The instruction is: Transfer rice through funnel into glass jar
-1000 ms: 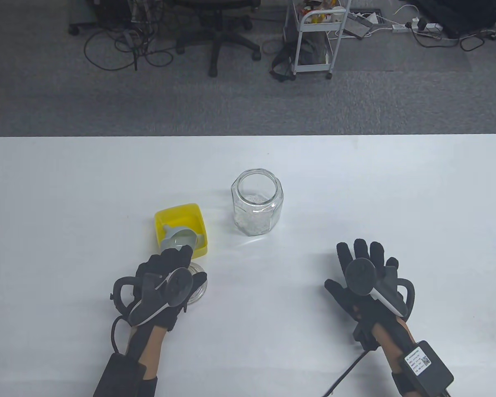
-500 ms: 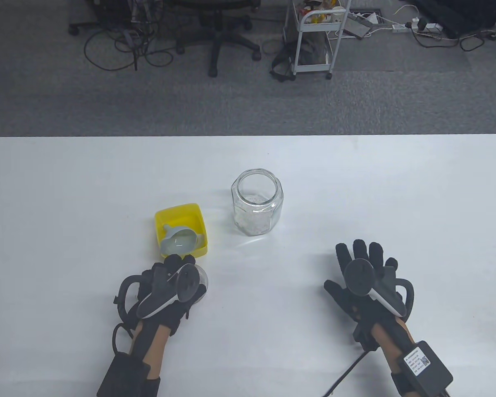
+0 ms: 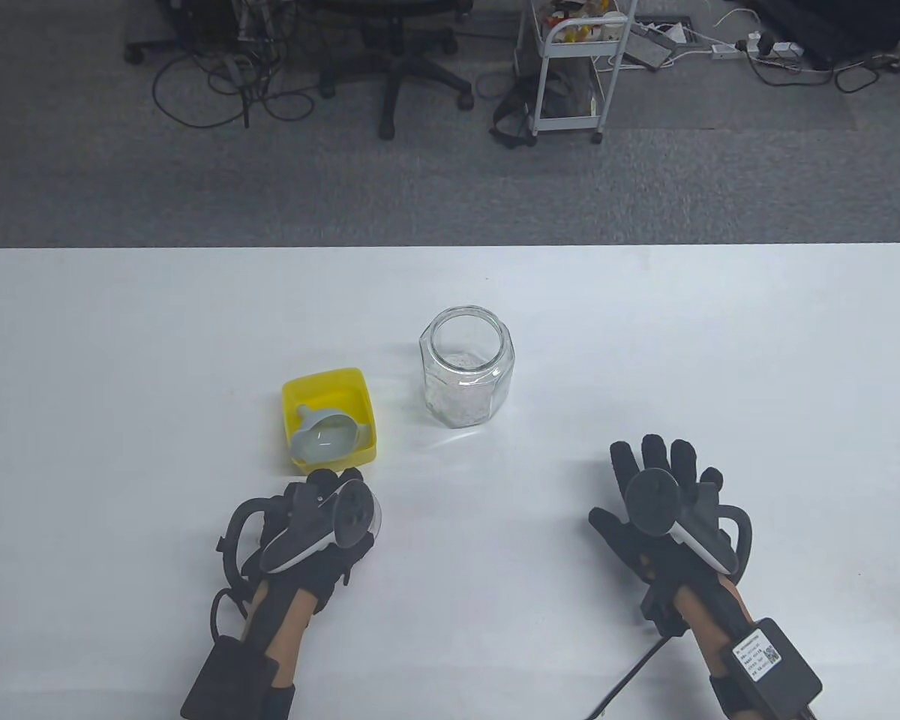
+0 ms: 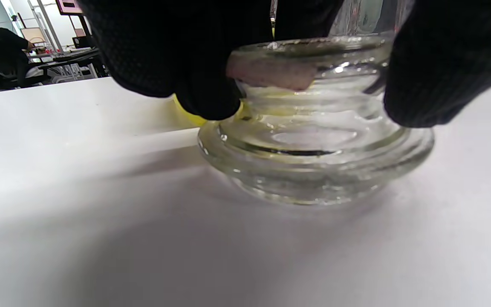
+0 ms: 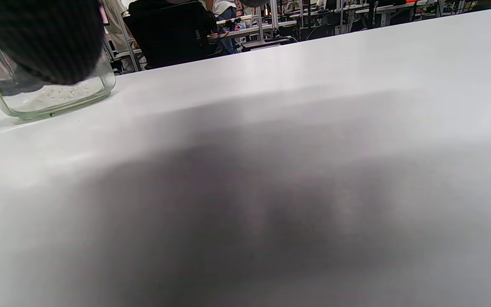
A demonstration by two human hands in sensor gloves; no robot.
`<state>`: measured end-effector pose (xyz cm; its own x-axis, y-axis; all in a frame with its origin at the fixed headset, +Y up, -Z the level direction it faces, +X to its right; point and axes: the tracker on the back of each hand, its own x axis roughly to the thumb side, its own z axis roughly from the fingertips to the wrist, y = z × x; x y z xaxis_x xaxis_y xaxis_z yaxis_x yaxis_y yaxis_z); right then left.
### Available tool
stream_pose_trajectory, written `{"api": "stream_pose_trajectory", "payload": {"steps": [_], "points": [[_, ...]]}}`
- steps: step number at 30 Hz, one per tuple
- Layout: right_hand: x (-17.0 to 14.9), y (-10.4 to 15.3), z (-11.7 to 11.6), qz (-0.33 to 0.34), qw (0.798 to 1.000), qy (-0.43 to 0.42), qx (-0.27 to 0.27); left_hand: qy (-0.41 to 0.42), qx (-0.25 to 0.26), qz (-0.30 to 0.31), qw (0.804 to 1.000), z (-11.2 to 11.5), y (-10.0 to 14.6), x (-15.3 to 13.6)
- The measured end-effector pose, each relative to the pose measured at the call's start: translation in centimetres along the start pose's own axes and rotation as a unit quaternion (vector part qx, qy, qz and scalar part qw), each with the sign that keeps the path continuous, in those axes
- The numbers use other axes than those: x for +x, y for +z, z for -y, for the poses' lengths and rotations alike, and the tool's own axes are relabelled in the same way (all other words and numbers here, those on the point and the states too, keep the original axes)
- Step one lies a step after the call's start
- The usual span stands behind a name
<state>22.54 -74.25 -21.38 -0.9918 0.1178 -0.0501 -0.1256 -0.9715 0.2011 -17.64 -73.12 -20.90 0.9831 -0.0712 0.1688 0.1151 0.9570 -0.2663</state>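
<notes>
A glass jar (image 3: pixel 466 375) is seen standing upright near the middle of the white table (image 3: pixel 120 337), its mouth uncovered and a shallow layer of rice (image 5: pixel 60 94) lying on its bottom. Just to its left, apart from it, a yellow square container (image 3: pixel 330 420) is placed, and inside it a pale grey funnel (image 3: pixel 324 435) is laid on its side, with its spout turned toward the far left corner of the container.

Directly in front of the yellow container, a glass lid (image 4: pixel 313 140) is set on the table, and it is gripped from above by the left hand (image 3: pixel 322 525). In the left wrist view, gloved fingers (image 4: pixel 194 64) are seen pressed against the lid's upper part on one side and a further finger on the other side, while the lid's wide ribbed rim rests on the table surface. In the table view most of the lid is covered by the hand and its tracker.

The right hand (image 3: pixel 664 510) is laid flat on the table, well to the right of the jar, with its fingers spread and nothing held in it. In the right wrist view, only one dark fingertip (image 5: pixel 41 38) is shown at the upper left corner, in front of the jar.
</notes>
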Motion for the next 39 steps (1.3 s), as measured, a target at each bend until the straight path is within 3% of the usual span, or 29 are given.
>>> {"api": "stream_pose_trajectory", "payload": {"steps": [5, 11, 16, 20, 23, 27, 39], "points": [[-0.2, 0.0, 0.2, -0.004, 1.0, -0.006, -0.005, 0.018, 0.017, 0.034, 0.999, -1.0, 0.7, 0.5], [-0.7, 0.3, 1.0, -0.004, 1.0, -0.018, -0.017, 0.071, 0.095, 0.097, 0.988, -6.0, 1.1, 3.4], [-1.0, 0.2, 1.3, -0.003, 1.0, -0.011, -0.023, 0.114, 0.206, 0.065, 0.97, -13.2, -1.4, 6.0], [-0.9, 0.2, 1.3, 0.0, 1.0, -0.007, -0.022, 0.159, 0.229, 0.008, 0.96, -16.7, -5.2, 7.1], [-0.6, 0.3, 1.3, 0.003, 1.0, 0.004, -0.028, 0.177, 0.207, -0.036, 0.961, -17.8, -8.0, 7.6], [0.0, 0.5, 1.6, 0.01, 0.999, 0.024, -0.042, 0.135, 0.173, -0.068, 0.973, -18.7, -10.7, 8.2], [0.4, 0.6, 1.5, 0.014, 0.999, 0.031, -0.04, 0.11, 0.136, -0.075, 0.982, -17.3, -13.3, 10.1]]}}
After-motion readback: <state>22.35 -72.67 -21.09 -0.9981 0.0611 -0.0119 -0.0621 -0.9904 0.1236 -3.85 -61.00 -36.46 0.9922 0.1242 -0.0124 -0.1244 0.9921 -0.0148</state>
